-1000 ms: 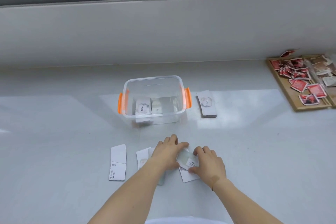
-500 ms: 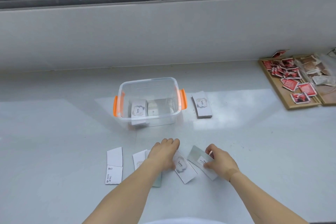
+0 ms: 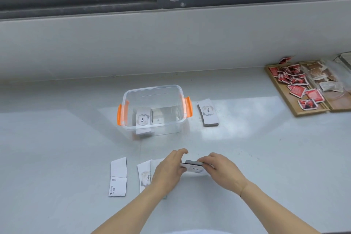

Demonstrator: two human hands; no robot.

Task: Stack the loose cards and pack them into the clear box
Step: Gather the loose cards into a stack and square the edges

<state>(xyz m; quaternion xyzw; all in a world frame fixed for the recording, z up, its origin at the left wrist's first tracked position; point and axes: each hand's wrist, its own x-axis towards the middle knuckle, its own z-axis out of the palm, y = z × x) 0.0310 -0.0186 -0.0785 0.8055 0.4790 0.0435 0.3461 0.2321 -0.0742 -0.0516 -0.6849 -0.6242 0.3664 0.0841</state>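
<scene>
A clear box (image 3: 152, 89) with orange handles stands mid-table and holds a small pile of white cards (image 3: 143, 118). Nearer to me, my left hand (image 3: 168, 170) and my right hand (image 3: 222, 170) pinch a thin stack of cards (image 3: 192, 166) from both ends, just above the table. Loose white cards lie to the left: two blank-side cards (image 3: 118, 176) end to end, and a printed card (image 3: 144, 175) partly under my left hand. Another stack of cards (image 3: 208, 113) rests right of the box.
A wooden tray (image 3: 281, 95) with several red and pale sachets sits at the far right. A grey wall and window frame run behind the white table.
My right hand brought the grey-backed card back over the printed one, and both hands now squeeze them together as one small stack. The view has tilted upward a little.
</scene>
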